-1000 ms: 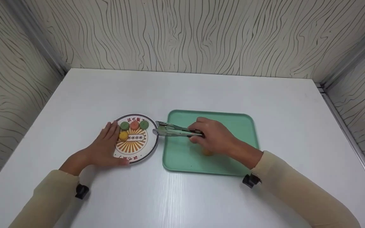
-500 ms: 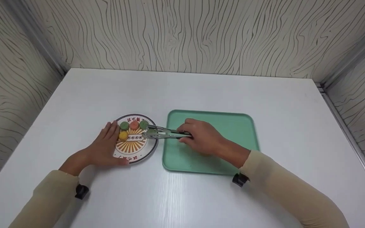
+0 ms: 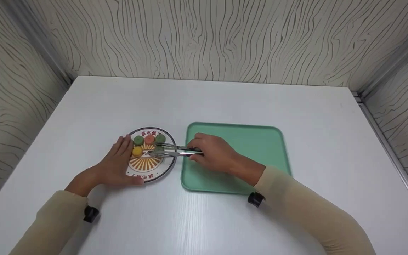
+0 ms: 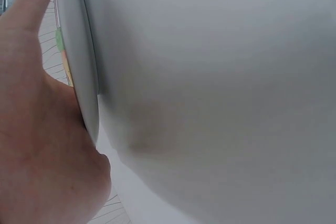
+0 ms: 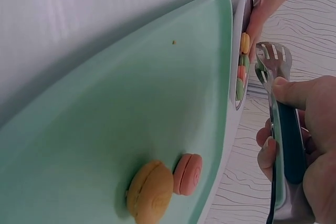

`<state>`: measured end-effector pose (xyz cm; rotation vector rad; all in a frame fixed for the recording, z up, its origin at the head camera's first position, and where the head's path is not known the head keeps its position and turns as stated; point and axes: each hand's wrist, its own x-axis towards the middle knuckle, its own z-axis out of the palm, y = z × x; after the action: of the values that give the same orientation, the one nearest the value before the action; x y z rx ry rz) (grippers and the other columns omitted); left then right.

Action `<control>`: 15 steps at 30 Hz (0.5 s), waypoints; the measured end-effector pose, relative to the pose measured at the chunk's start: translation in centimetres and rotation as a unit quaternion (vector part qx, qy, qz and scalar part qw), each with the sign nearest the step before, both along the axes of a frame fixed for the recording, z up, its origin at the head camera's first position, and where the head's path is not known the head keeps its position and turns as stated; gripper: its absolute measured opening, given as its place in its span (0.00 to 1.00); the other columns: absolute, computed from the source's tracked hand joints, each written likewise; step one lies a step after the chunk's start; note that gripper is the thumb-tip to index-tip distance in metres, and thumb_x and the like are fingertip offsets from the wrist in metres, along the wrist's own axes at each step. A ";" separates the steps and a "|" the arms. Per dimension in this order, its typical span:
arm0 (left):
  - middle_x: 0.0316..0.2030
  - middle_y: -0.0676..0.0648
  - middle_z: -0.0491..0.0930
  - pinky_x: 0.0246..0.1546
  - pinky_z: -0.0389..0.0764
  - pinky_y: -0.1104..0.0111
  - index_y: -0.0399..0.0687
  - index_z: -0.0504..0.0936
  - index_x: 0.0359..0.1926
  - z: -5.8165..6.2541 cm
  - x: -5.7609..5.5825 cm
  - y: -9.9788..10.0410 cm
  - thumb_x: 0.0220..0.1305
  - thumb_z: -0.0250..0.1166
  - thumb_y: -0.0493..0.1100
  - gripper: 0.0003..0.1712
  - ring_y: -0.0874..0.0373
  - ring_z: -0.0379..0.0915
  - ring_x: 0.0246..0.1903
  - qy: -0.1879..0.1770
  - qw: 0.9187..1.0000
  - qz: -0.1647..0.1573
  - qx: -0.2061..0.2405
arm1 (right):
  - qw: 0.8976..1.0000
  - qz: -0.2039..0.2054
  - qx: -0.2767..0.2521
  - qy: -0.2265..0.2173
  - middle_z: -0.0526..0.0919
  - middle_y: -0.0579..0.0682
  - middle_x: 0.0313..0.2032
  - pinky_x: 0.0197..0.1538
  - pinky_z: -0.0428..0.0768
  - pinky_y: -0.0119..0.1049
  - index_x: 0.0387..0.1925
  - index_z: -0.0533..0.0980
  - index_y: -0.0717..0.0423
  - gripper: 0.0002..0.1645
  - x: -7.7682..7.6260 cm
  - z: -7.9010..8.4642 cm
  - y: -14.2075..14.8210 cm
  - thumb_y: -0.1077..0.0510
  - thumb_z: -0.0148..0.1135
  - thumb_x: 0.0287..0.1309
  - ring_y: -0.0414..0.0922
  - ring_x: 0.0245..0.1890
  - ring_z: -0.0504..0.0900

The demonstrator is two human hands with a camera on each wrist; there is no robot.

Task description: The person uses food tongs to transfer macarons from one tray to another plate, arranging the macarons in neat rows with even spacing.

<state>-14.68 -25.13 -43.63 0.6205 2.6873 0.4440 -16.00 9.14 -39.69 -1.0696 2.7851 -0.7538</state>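
On the white bench [image 3: 175, 219], the left hand [image 3: 113, 169] lies with straight fingers and thumb spread, touching the round white dark-rimmed plate [image 3: 159, 171], fingers at its 9 o'clock, thumb at 7. Over the 9 o'clock side of the mint-green rectangular tray [image 3: 260, 145], the right hand [image 3: 214, 154] curls its fingers round steel tongs [image 5: 290, 145] aimed at 9 o'clock. On the tray, visible only from the right wrist, sit a tan-orange macaron [image 5: 152, 192] and a pink macaron [image 5: 189, 174]. Between the tongs' tips, just toward 2 o'clock from the plate's centre, is a dull green macaron [image 3: 159, 149]; whether it touches the plate I cannot tell. Around it stand a yellow macaron [image 3: 137, 152] at 9 o'clock, a green macaron [image 3: 138, 140] at 11, a coral macaron [image 3: 149, 139] at 12 and another green macaron [image 3: 160, 138] at 1. Tight spacing is probably the main hazard: the tongs, if opened wide, could nudge the 1 o'clock neighbour; a loose squeeze could drop the piece, and a slackening left hand might let the plate slide
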 end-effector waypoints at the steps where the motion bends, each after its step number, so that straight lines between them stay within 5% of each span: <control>1: 0.78 0.28 0.30 0.75 0.37 0.41 0.23 0.38 0.77 0.0 0.0 0.0 0.53 0.67 0.77 0.78 0.32 0.19 0.77 0.001 1.000 -0.001 0.000 | 1.000 -0.001 0.004 0.000 0.80 0.45 0.36 0.34 0.74 0.32 0.47 0.86 0.53 0.12 0.0 0.0 -0.2 0.55 0.71 0.64 0.39 0.29 0.73; 15: 0.78 0.28 0.30 0.75 0.36 0.41 0.23 0.38 0.77 0.3 0.2 0.2 0.53 0.67 0.76 0.78 0.31 0.19 0.77 0.000 1.000 0.002 0.004 | 1.000 0.007 0.016 0.003 0.81 0.47 0.36 0.36 0.77 0.36 0.45 0.86 0.56 0.10 -0.4 -0.8 -1.6 0.58 0.68 0.64 0.40 0.30 0.74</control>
<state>-14.50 -24.95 -43.37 0.6174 2.6893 0.4546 -16.39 7.54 -40.50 -1.0846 2.7816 -0.7025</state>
